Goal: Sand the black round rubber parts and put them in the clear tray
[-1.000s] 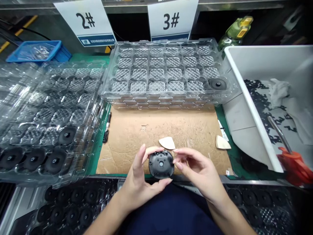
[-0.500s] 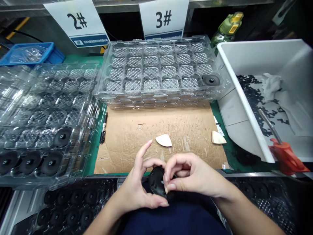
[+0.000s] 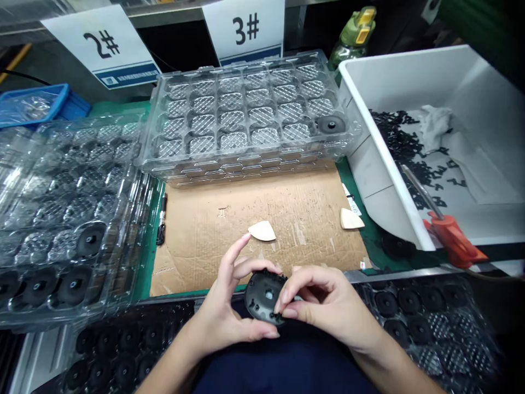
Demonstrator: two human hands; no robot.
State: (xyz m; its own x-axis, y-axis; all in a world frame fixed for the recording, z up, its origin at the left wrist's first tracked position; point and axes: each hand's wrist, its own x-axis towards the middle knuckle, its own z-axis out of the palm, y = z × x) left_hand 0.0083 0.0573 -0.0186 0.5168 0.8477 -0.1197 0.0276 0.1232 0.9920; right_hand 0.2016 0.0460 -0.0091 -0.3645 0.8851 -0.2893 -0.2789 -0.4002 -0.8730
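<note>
My left hand (image 3: 229,303) grips a round black plastic part (image 3: 258,298) by its rim, thumb below and fingers above, with the index finger raised. The part is dished, with a hole in the middle and small black pieces along its edge. My right hand (image 3: 315,301) is closed in a pinch at the part's lower right edge; whatever lies between its fingertips is hidden. Beyond the hands, a pale wedge-shaped pad (image 3: 262,231) rests on the cardboard sheet (image 3: 229,257).
Stacked clear trays (image 3: 246,117) stand at the back, one black round part (image 3: 331,125) in the top one. More clear trays (image 3: 61,191) lie left. At right are a white bin (image 3: 381,142) of small black clips (image 3: 410,158), an orange-handled tool (image 3: 455,241) and another wedge pad (image 3: 351,219).
The round part has turned so that more of its inner face and centre hole shows. My right fingertips are now at its lower right edge. The whole view has shifted.
</note>
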